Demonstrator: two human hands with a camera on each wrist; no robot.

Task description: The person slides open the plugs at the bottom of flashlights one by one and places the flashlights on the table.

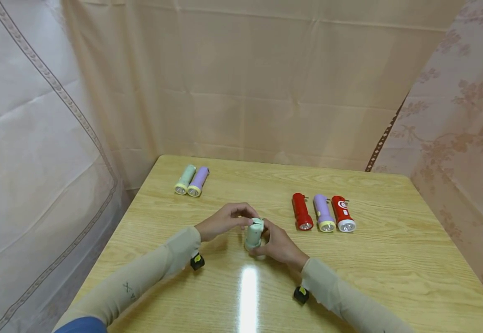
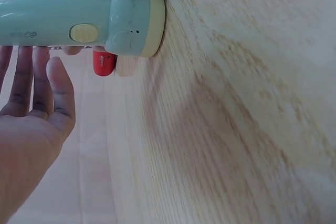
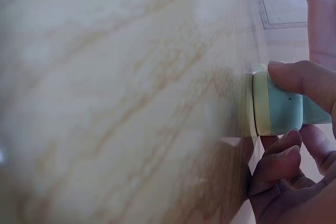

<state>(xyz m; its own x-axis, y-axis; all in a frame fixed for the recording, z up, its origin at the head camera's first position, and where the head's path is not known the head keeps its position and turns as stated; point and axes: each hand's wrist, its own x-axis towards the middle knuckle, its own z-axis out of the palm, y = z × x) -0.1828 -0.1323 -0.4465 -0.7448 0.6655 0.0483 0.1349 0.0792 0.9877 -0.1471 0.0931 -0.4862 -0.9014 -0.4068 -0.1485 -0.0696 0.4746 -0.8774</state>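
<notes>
Head view: a pale green torch (image 1: 253, 237) stands lens end down, its cream rim (image 2: 156, 24) at the surface of the counter (image 1: 412, 259), between a person's two grips. The right grip (image 1: 282, 245) is closed about the torch's lower part, thumb on one side and fingers on the other. The left grip (image 1: 224, 223) lies at the upper end, thumb near a dark slit (image 1: 258, 223); its other fingers are loosely extended beside the barrel, and whether it pinches or merely touches cannot be told. Farther left lie a second green torch (image 1: 186, 178) and a purple torch (image 1: 199, 180); to the right, a plain red torch (image 1: 302, 212), a second purple torch (image 1: 322, 210) and a red-and-white torch (image 1: 339, 212) form a row, prongs (image 1: 306, 198) showing. Likely faults: uneven force from the left grip could tilt the torch about its rim, should the right grip slacken; the smooth casing could slip and topple; a stray fingertip could nudge the cream switch (image 2: 84, 33).
</notes>
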